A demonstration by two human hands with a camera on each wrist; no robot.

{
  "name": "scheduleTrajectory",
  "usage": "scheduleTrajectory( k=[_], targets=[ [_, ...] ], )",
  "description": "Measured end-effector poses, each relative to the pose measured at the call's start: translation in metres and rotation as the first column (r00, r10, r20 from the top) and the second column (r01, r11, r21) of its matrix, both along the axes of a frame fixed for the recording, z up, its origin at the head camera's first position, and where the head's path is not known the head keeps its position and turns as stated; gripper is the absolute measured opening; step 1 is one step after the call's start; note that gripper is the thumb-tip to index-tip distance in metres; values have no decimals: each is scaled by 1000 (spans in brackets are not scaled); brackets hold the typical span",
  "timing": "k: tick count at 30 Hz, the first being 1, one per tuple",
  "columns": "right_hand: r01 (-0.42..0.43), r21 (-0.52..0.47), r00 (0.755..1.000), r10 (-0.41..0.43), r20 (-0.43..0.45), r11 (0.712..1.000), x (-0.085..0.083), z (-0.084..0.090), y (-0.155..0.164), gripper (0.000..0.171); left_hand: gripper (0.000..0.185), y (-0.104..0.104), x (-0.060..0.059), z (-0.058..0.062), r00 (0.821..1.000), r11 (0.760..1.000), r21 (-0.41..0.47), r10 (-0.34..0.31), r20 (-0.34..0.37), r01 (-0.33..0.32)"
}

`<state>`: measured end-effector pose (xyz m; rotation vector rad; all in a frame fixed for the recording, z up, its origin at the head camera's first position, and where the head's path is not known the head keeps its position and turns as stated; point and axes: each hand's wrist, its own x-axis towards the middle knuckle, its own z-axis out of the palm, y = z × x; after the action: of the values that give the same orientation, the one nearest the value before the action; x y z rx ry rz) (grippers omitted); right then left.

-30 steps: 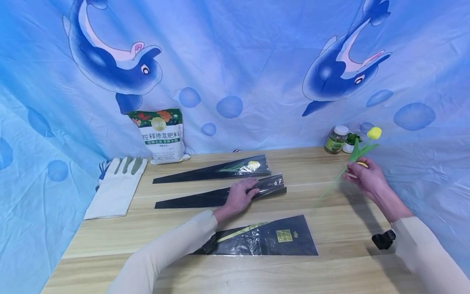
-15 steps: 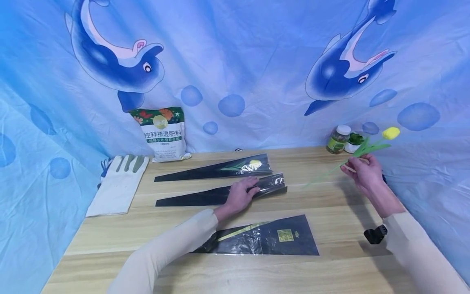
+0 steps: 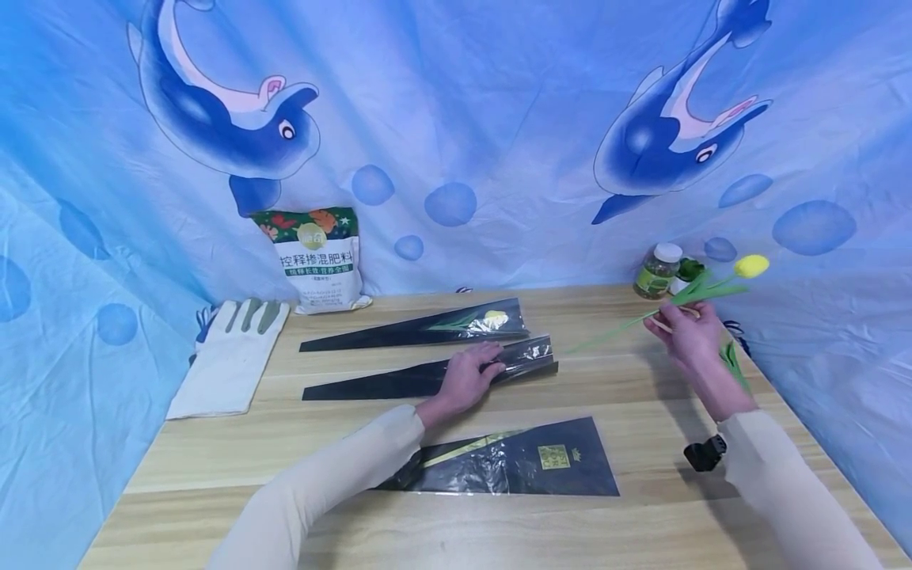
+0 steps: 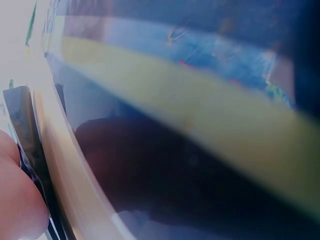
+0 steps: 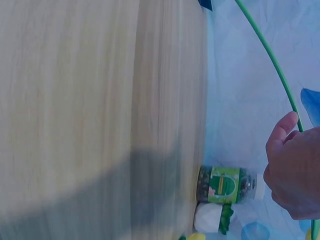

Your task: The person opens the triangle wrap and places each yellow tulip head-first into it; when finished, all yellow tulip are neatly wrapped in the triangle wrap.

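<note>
My right hand pinches the thin green stem of a yellow tulip above the table's right side. The bloom points up and right, and the stem slants down left towards the wide end of the middle flower sleeve. On that black-and-clear sleeve rests my left hand, fingers stretched across it near the wide end. Behind it lies another sleeve with a yellow tulip inside. In the right wrist view the stem rises from between thumb and fingers.
Nearest me lies a sleeve with gold print, partly under my left forearm. White gloves and a fertilizer bag stand at the left. A jar and small potted plant are back right. Green leaves show beside my right forearm.
My right hand has moved left with the tulip, tilting it flatter so the stem's end now comes near the middle sleeve's mouth. The left hand stays on that sleeve.
</note>
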<state>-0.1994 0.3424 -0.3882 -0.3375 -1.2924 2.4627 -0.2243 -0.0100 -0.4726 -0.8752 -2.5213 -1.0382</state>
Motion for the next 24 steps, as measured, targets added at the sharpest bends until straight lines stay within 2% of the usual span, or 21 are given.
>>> scheduleTrajectory(
  k=[3,11,24],
  targets=[
    [14,34,1000,-14,-10,999,-2,-4,-8,31,35,0,1,0,1000,1000,0,3,6,-3],
    [-42,3,999,42,17,999,-2,-8,-20,31,35,0,1,-1,1000,1000,-10,9,18,-8],
    [-89,115,994,81,72,989,-5,-24,-38,27,35,1,1,1,1000,1000,5,10,29,-11]
  ],
)
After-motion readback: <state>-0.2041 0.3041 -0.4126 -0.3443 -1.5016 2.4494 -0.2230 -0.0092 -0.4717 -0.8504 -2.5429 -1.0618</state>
